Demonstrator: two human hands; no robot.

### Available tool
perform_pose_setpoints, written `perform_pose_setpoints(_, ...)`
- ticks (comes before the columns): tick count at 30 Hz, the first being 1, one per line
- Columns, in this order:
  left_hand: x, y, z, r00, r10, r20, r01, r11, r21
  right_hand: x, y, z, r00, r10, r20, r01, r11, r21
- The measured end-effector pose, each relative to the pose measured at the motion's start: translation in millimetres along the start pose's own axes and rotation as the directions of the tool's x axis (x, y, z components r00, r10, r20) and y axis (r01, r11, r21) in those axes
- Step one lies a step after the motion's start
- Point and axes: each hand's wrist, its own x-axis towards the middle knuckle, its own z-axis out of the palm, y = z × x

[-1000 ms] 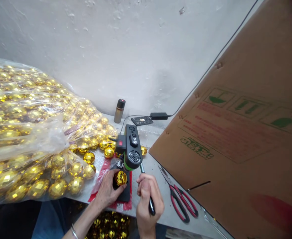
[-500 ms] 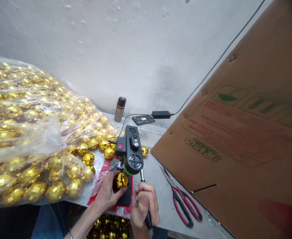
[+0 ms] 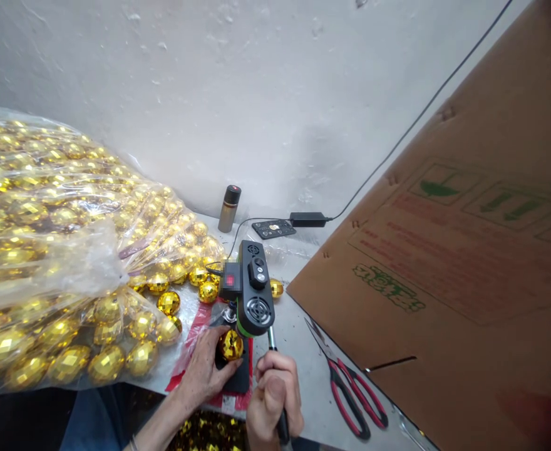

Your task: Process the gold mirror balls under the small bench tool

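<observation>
From where I stand, following the head view, I see the person's left hand (image 3: 205,369) reaching in over the counter (image 3: 315,388), thumb and fingers curved partway open around a shiny gold faceted ball (image 3: 231,346), with the ball pinched between them. The ball sits over a flat black base plate (image 3: 238,379), just below the green-ringed front end of an upright-mounted black machine (image 3: 255,288) with round grilles on top. A small black switch box (image 3: 231,279) with a red button is fixed to the machine's left side.

The right hand (image 3: 275,391) is closed in a fist around a black lever handle (image 3: 283,429), whose silver metal rod (image 3: 272,339) runs up towards the machine. Beneath the base plate lies crumpled red plastic (image 3: 188,357).

To the left, a huge clear plastic bag (image 3: 69,275) bulges with gold balls, and a few loose gold balls (image 3: 208,292) lie between it and the machine. One more gold ball (image 3: 277,288) lies just right of the machine. Behind, near the wall (image 3: 210,94), stand a bottle with a black cap (image 3: 229,210) and, lying flat, a black patterned phone-like slab (image 3: 273,228) beside a black power adapter (image 3: 308,219), with a thin dark cable (image 3: 397,144) rising to the right. A big brown cardboard box (image 3: 444,263) leans over the right side, with red-and-black-handled scissors (image 3: 348,385) lying near its lower edge, their blades slightly apart. More gold balls (image 3: 210,432) glitter below the counter's front edge.
</observation>
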Motion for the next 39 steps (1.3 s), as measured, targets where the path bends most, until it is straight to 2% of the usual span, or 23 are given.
perform_pose_setpoints(9,0,1,0.6,1.0,-0.014,0.006,0.014,1.0,0.016,0,-1,0,1.0,0.012,0.008,-0.012,1.0,0.012)
perform_pose_setpoints(19,0,1,2.8,1.0,-0.013,-0.026,0.013,1.0,0.021,-1,1,5,0.999,0.002,-0.054,0.001,0.999,0.044)
perform_pose_setpoints(30,0,-2,4.7,1.0,-0.011,-0.016,0.011,1.0,0.005,4,-4,9,0.998,-0.003,-0.066,0.004,1.0,0.015)
perform_pose_setpoints(35,0,-2,4.7,1.0,-0.015,-0.011,0.015,1.0,0.0,-5,4,6,0.999,-0.001,-0.043,0.001,1.0,-0.001)
perform_pose_setpoints(39,0,-1,4.5,1.0,-0.016,0.001,0.016,1.0,0.01,-18,17,2,0.997,-0.072,0.015,0.072,0.997,-0.019)
